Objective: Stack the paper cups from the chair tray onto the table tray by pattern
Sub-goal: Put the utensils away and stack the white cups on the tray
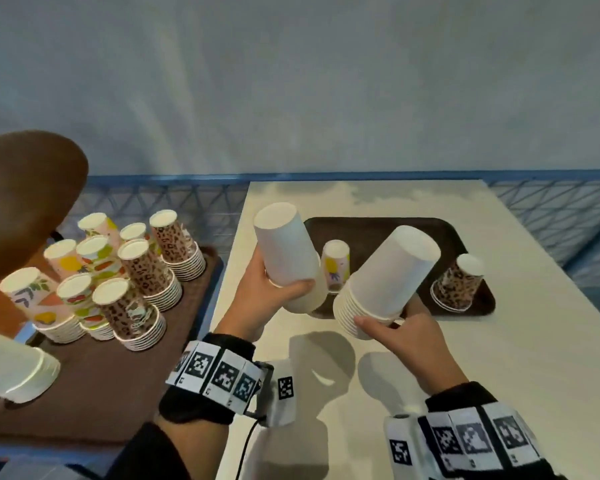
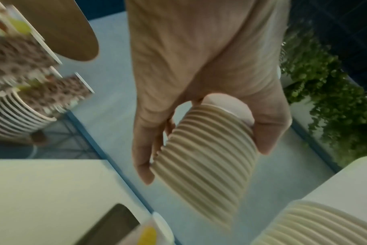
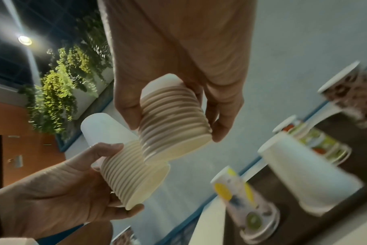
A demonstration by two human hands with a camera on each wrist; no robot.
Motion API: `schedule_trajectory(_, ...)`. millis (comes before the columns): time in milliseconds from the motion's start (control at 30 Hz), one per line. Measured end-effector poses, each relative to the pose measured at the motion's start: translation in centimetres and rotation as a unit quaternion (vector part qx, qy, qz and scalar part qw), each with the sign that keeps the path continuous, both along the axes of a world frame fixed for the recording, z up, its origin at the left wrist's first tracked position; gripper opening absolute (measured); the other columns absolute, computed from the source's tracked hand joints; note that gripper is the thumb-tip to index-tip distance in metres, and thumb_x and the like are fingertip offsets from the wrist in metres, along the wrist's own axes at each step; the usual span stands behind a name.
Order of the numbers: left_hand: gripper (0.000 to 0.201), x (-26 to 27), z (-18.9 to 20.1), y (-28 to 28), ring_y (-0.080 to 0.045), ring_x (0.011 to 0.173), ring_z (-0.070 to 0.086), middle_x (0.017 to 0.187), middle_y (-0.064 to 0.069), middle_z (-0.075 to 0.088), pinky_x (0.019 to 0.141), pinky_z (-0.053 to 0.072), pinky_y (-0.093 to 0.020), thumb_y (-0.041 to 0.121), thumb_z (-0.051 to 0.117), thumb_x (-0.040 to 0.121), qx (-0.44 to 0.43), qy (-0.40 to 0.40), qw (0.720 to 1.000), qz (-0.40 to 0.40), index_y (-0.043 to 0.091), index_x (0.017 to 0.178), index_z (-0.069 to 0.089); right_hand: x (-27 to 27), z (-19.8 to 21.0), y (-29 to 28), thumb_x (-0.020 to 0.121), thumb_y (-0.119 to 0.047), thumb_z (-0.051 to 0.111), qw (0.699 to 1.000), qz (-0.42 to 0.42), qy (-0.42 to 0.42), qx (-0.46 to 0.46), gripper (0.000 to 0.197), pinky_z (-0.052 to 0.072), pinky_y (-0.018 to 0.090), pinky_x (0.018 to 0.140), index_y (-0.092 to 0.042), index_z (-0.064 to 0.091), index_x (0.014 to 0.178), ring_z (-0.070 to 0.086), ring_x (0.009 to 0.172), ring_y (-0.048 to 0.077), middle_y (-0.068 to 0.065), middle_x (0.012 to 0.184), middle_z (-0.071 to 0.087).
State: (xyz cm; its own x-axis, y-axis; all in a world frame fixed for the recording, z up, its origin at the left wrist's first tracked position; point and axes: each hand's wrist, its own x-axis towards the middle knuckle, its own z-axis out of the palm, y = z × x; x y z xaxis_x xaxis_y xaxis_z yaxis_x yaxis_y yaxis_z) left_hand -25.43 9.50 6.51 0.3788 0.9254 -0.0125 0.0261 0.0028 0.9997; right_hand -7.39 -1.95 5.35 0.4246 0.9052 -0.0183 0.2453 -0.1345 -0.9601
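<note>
Pale grey wall and a blue lattice rail back the cream bench in the head view. On it lies the dark brown table tray, bearing an upturned fruit-print paper cup stack and a leopard-print stack. The left hand curls round a plain white paper cup stack, held tilted above the tray's near left corner. The right hand grips the rims of a second plain white stack, tilted beside it. Left of the bench, the brown chair tray carries many upturned fruit-print and leopard-print stacks. Black-and-white square marker bands wrap both wrists; no writing is readable.

From the left wrist, fingers and thumb clasp the ribbed rims of the white stack.

From the right wrist, both hands hold their stacks with the rims nearly touching.
</note>
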Motion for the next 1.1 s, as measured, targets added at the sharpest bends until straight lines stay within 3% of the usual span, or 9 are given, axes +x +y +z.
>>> schedule_trajectory(67,0.078,4.1,-0.1,0.2,-0.014,0.109,0.055,0.114,0.007,0.059,0.088,0.051,-0.034,0.024,0.081,0.05,0.008,0.01,1.0,-0.006,0.034,0.119,0.045,3.4,0.2,-0.7,0.065,-0.017,0.08,1.0,-0.015,-0.012,0.0,0.06,0.045,0.007,0.071,-0.033,0.044,0.111,0.059,0.084,-0.008,-0.026,0.093,0.056)
schedule_trajectory(167,0.078,9.8,-0.6,0.2,-0.013,0.108,0.055,0.117,0.002,0.059,0.091,0.049,-0.039,0.015,0.082,0.058,0.02,0.022,1.0,-0.006,0.026,0.125,0.044,8.0,0.3,-1.5,0.066,-0.019,0.08,0.999,-0.038,-0.033,-0.005,0.061,0.042,0.022,0.079,-0.031,0.043,0.112,0.055,0.091,0.008,-0.012,0.097,0.057)
schedule_trajectory(233,0.073,12.9,-1.4,0.4,-0.011,0.106,0.055,0.116,0.002,0.059,0.093,0.049,-0.042,0.006,0.081,0.065,0.02,0.029,0.999,0.001,0.025,0.125,0.043,10.6,0.1,-1.9,0.065,-0.019,0.08,0.998,-0.045,-0.039,-0.003,0.063,0.042,0.019,0.076,-0.026,0.046,0.118,0.056,0.095,0.013,-0.007,0.1,0.057)
schedule_trajectory(367,0.077,17.4,-3.3,1.0,-0.022,0.112,0.057,0.122,-0.005,0.059,0.097,0.048,-0.051,0.016,0.083,0.059,0.022,0.058,0.998,0.013,0.023,0.125,0.043,14.7,-0.5,-2.3,0.064,-0.022,0.081,0.998,-0.033,-0.061,-0.006,0.067,0.043,0.0,0.061,-0.021,0.047,0.122,0.054,0.084,-0.007,-0.014,0.096,0.058)
schedule_trajectory(500,0.079,20.1,-5.3,1.6,-0.025,0.115,0.054,0.123,-0.006,0.057,0.098,0.046,-0.054,0.027,0.084,0.054,0.016,0.104,0.994,0.022,0.033,0.121,0.042,17.2,-0.9,-2.1,0.064,-0.018,0.081,0.998,-0.023,-0.064,-0.003,0.062,0.039,-0.006,0.061,-0.029,0.044,0.112,0.053,0.08,-0.009,-0.025,0.089,0.053)
schedule_trajectory(600,0.085,21.3,-6.9,2.4,-0.028,0.115,0.053,0.123,-0.007,0.058,0.097,0.045,-0.054,0.041,0.081,0.044,0.018,0.157,0.987,0.018,0.033,0.119,0.043,18.3,-1.2,-1.7,0.063,-0.017,0.081,0.998,-0.022,-0.062,-0.005,0.062,0.039,-0.007,0.06,-0.028,0.045,0.112,0.053,0.079,-0.01,-0.025,0.088,0.053)
schedule_trajectory(767,0.083,20.9,-8.5,2.9,-0.029,0.118,0.052,0.126,-0.008,0.057,0.101,0.042,-0.054,0.015,0.084,0.056,-0.02,0.195,0.98,0.018,0.02,0.128,0.041,18.4,-1.7,-1.3,0.062,-0.019,0.082,0.998,-0.017,-0.057,0.0,0.067,0.04,-0.006,0.062,-0.022,0.047,0.119,0.054,0.082,-0.009,-0.016,0.092,0.057)
schedule_trajectory(967,0.083,19.6,-9.7,2.6,-0.029,0.119,0.052,0.126,-0.006,0.057,0.101,0.043,-0.052,0.016,0.084,0.057,-0.034,0.212,0.976,0.025,0.019,0.129,0.042,18.0,-1.2,-0.7,0.064,-0.022,0.081,0.998,0.001,-0.068,0.009,0.066,0.042,-0.003,0.064,-0.023,0.046,0.12,0.055,0.086,0.003,-0.011,0.097,0.057)
schedule_trajectory(1100,0.105,18.6,-9.3,0.6,-0.024,0.127,0.046,0.14,-0.003,0.043,0.105,0.04,-0.043,0.02,0.086,0.061,-0.048,0.226,0.973,0.002,0.023,0.143,0.02,18.8,-0.9,1.7,0.063,-0.024,0.081,0.998,0.036,-0.052,-0.005,0.064,0.039,0.005,0.069,-0.028,0.045,0.116,0.055,0.088,0.001,-0.013,0.098,0.056)
